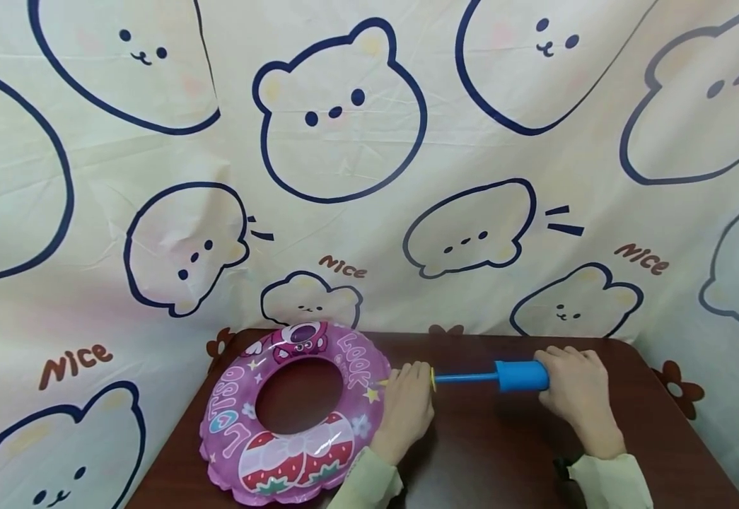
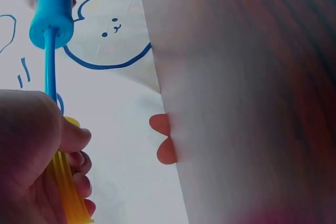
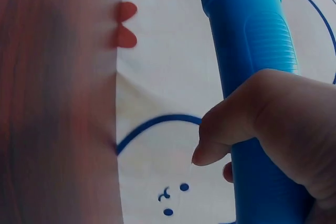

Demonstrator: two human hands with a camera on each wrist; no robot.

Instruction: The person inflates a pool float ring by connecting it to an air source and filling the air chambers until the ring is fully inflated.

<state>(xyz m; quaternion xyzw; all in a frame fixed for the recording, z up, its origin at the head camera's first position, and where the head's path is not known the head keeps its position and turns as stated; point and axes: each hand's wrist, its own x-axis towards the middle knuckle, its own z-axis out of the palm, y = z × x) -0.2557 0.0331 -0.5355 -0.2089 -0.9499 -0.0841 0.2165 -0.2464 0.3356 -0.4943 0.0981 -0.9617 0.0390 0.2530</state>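
Note:
A hand air pump with a blue barrel (image 1: pixel 522 376), a thin blue rod (image 1: pixel 467 378) and a yellow handle (image 2: pixel 68 192) lies level between both hands. My left hand (image 1: pixel 407 406) curls its fingers round the yellow handle. The right hand (image 1: pixel 575 392) grips the far end of the blue barrel, and its thumb wraps over it in the right wrist view. A good length of rod shows between handle and barrel. Beside the left hand is an inflated pink swim ring (image 1: pixel 229 382) with strawberry and bear prints. Whether the pump touches the ring is hidden behind the left hand.
The dark brown table (image 1: pixel 490 452) lies under the ring and the hands. A pale cloth (image 1: pixel 369 233) printed with blue-outlined bears hangs behind the table and along its sides.

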